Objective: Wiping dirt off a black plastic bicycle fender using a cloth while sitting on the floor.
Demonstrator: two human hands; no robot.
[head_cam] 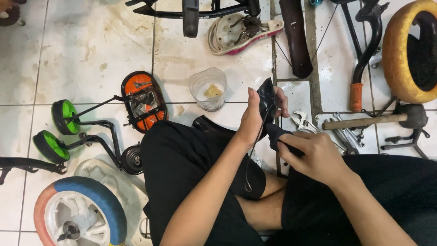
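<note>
- The left hand [253, 119] is gripping a glossy black curved plastic part [266, 98], holding it upright above the lap, with the thumb at the far side and the fingers wrapped round its near face; the grip is closed on the part.
- The right hand [314, 155] is pinching a dark cloth [278, 136] against the lower end of that part, at about four o'clock from the left hand; its grip is narrow and holding the cloth.
- A thin black cable [253, 155] is hanging from the part down towards the knee.
- Judged step: wiping or cleaning of the black part seems to be under way; the next move would likely call for turning the part in the left hand so that an unwiped face meets the cloth, while keeping the cable free of the wiping fingers.
- On the stained white tiled floor [91, 41], at eleven o'clock from the hands, a clear plastic cup [208, 89] is standing with a yellowish residue inside.
- At three o'clock, a wooden-handled hammer [364, 121] and silver spanners [304, 121] are lying just beside each other.
- At nine o'clock, two green-and-black stabiliser wheels [57, 130] on black brackets are lying well apart from the hands.
</note>
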